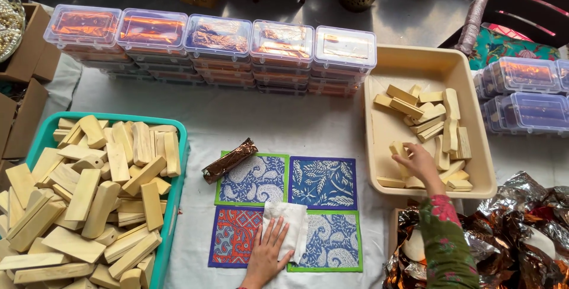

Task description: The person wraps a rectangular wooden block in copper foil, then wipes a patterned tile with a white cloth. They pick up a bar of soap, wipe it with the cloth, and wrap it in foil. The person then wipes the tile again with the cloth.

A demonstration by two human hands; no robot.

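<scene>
While left hand (268,252) lay flat, open, on white cloth (287,225) (bottom centre) | right hand (418,161) pinched wooden block (396,148) in beige tray (427,64), right.

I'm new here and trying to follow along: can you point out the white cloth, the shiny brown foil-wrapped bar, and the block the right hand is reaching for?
White folded cloth (288,224), head view, its upper middle.
Shiny brown foil-wrapped bar (230,160), head view, mid-length.
Pale wooden block at right hand (396,148), head view, its top face.

L hand (268,252) flat (fingers spread); R hand (418,161) reaching, curled.
</scene>
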